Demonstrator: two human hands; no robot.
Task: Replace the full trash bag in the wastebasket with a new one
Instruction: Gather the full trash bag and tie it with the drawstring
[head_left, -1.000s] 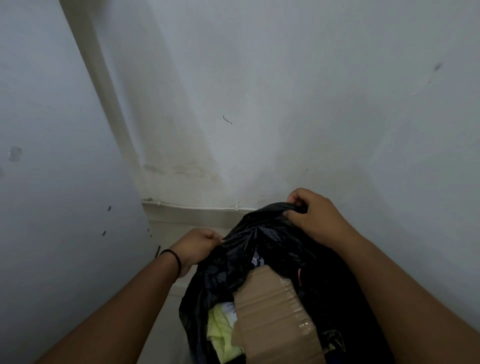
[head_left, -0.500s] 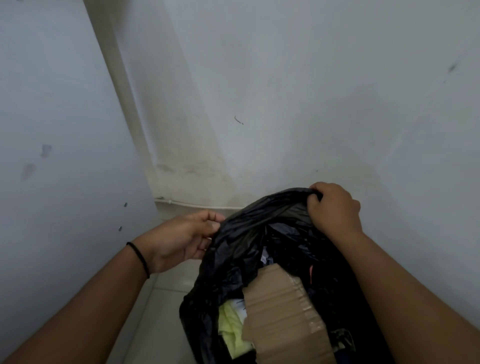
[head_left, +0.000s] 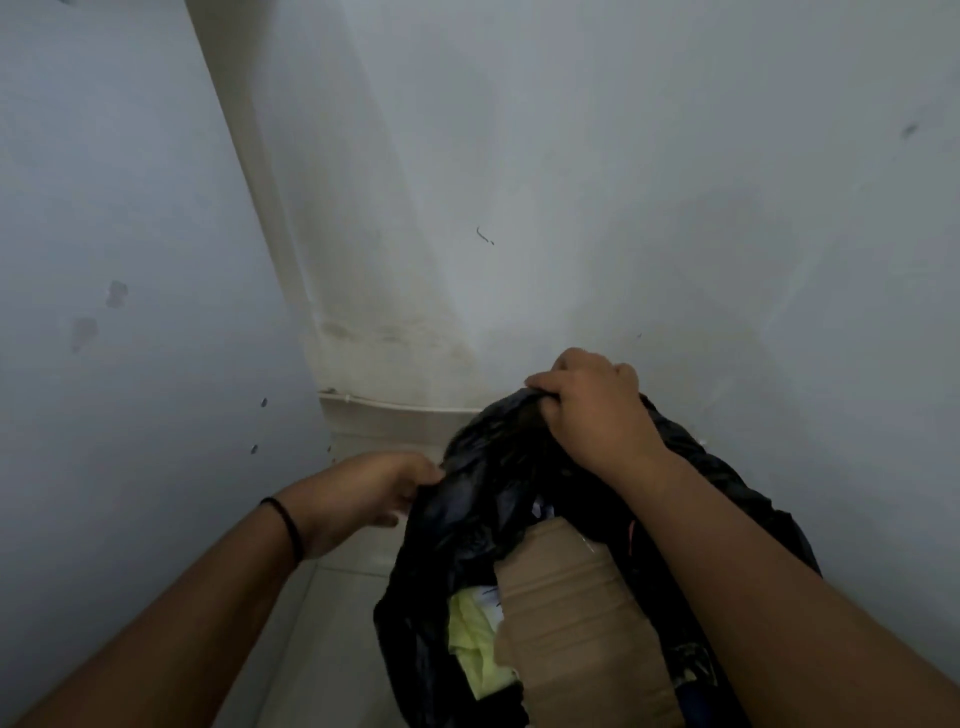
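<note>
A full black trash bag (head_left: 483, 499) stands low in the middle of the view, in a corner of the room. A flattened cardboard piece (head_left: 576, 623) and something yellow-green (head_left: 475, 649) show in its open mouth. My right hand (head_left: 592, 410) grips the far rim of the bag from above. My left hand (head_left: 363, 493) pinches the bag's left rim, and a black band sits on that wrist. The wastebasket itself is hidden under the bag.
Pale walls (head_left: 571, 182) close in on the left, the back and the right. A thin white cable (head_left: 395, 402) runs along the base of the back wall. Light floor tiles (head_left: 322, 623) lie to the left of the bag.
My left hand let go of the rim half a second ago and has now taken hold of it again. My right hand shifted slightly along the far rim, and the view tilted.
</note>
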